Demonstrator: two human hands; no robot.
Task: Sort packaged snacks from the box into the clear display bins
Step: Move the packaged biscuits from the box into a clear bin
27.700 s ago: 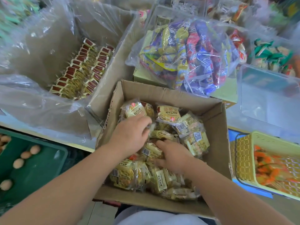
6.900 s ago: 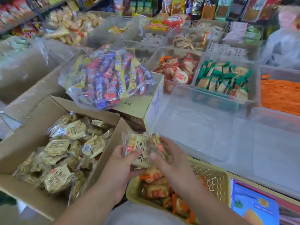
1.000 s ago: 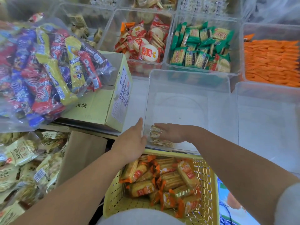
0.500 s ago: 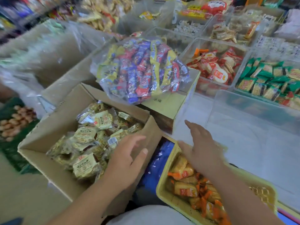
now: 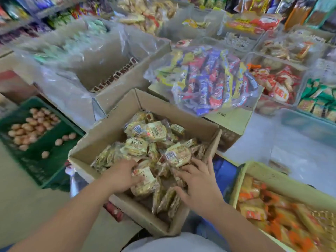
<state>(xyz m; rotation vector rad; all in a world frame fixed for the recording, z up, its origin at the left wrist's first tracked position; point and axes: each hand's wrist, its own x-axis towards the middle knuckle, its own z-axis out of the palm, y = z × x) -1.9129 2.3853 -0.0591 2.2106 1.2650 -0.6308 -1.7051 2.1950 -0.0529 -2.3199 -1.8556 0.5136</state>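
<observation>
An open cardboard box point(image 5: 112, 130) in the middle holds several yellow snack packets point(image 5: 156, 132). Both my hands are down inside it. My left hand point(image 5: 121, 177) curls its fingers and thumb around one packet point(image 5: 145, 180) in the pile. My right hand point(image 5: 198, 182) lies with fingers spread over the packets at the box's near right corner, touching them without a clear hold. The clear display bin point(image 5: 309, 124) stands to the right, past the box, and a few packets point(image 5: 278, 166) show dimly at its near edge.
A yellow basket point(image 5: 258, 170) of orange packets sits at the bottom right. A clear bag of colourful bars point(image 5: 209, 79) rests on a carton behind the box. A green crate point(image 5: 51, 160) with eggs is on the left. Filled clear bins point(image 5: 276, 84) line the back right.
My view has swung left from the clear bin to the box. Both hands, open half a second ago, have dropped into the box onto the packets.
</observation>
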